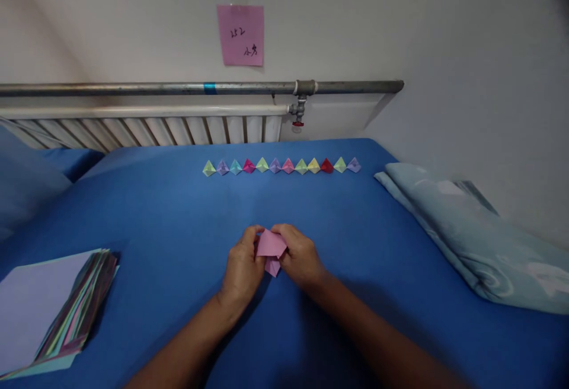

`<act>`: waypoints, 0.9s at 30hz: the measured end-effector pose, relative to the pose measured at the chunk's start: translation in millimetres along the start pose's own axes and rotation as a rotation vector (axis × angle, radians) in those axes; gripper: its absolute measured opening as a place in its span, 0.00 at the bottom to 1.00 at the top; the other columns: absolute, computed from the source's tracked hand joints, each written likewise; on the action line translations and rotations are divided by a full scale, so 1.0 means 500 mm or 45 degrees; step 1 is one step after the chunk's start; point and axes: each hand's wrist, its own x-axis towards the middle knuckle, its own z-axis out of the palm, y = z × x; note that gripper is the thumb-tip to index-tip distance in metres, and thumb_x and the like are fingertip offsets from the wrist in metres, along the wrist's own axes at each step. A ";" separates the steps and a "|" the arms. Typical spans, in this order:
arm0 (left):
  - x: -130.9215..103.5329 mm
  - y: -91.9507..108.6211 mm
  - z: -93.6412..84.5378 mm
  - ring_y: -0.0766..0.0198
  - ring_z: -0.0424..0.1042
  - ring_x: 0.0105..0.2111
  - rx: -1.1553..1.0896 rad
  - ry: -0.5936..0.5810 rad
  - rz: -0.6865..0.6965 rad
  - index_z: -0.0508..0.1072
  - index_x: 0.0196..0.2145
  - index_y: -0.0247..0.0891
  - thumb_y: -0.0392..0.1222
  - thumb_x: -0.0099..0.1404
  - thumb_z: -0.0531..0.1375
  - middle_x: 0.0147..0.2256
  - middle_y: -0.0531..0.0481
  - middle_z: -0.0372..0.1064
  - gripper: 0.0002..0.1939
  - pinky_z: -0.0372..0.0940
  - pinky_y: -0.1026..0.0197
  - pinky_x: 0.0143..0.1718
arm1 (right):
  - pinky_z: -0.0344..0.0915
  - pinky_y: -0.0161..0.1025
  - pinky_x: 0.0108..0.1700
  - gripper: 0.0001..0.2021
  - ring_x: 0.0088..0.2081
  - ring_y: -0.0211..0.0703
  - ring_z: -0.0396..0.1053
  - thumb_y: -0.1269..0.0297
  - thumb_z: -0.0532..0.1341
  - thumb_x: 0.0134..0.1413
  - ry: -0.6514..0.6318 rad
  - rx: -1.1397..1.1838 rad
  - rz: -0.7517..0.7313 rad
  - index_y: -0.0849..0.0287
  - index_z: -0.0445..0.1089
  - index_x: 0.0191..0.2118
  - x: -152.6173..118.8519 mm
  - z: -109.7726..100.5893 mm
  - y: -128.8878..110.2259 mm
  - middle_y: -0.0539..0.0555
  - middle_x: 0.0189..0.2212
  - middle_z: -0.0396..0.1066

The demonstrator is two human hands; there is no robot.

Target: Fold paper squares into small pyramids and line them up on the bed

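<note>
Hands (242, 265) (303, 257) holding pink paper (272, 244), blue surface (178, 217) around, blanket (462, 229) along right edge

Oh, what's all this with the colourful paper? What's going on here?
A person is holding a partly folded piece of pink paper between the left hand and the right hand, just above a blue surface. Farther back, a row of small folded paper pieces in several colours is laid out side by side. A stack of coloured sheets lies at the left, and a folded pale blue-green blanket at the right.
</note>
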 end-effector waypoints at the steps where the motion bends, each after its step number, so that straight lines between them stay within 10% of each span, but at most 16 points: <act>1: 0.000 0.001 -0.001 0.60 0.71 0.32 -0.026 -0.007 -0.008 0.72 0.40 0.41 0.29 0.52 0.60 0.33 0.49 0.72 0.17 0.62 0.59 0.37 | 0.66 0.42 0.44 0.17 0.41 0.44 0.70 0.76 0.53 0.49 -0.002 0.018 -0.028 0.57 0.68 0.44 -0.001 -0.001 0.001 0.56 0.39 0.72; 14: 0.003 0.004 -0.012 0.67 0.63 0.26 -0.239 -0.087 0.016 0.71 0.33 0.42 0.30 0.52 0.56 0.28 0.55 0.67 0.11 0.57 0.64 0.30 | 0.67 0.41 0.48 0.17 0.45 0.42 0.72 0.69 0.53 0.58 0.068 0.441 0.102 0.50 0.72 0.49 -0.006 -0.001 0.004 0.52 0.46 0.74; 21: 0.005 0.027 -0.023 0.65 0.66 0.32 -0.675 -0.389 -0.211 0.73 0.36 0.39 0.38 0.50 0.63 0.32 0.51 0.68 0.13 0.61 0.62 0.35 | 0.68 0.38 0.39 0.14 0.35 0.40 0.71 0.69 0.54 0.55 0.161 0.507 0.154 0.52 0.74 0.42 -0.009 -0.005 0.010 0.51 0.36 0.74; 27: 0.016 0.018 -0.014 0.69 0.67 0.26 -0.795 -0.151 -0.358 0.70 0.42 0.39 0.43 0.46 0.71 0.28 0.54 0.70 0.25 0.61 0.65 0.30 | 0.67 0.39 0.42 0.18 0.38 0.42 0.70 0.72 0.51 0.55 0.034 0.370 -0.067 0.52 0.72 0.47 -0.010 -0.007 0.000 0.54 0.37 0.72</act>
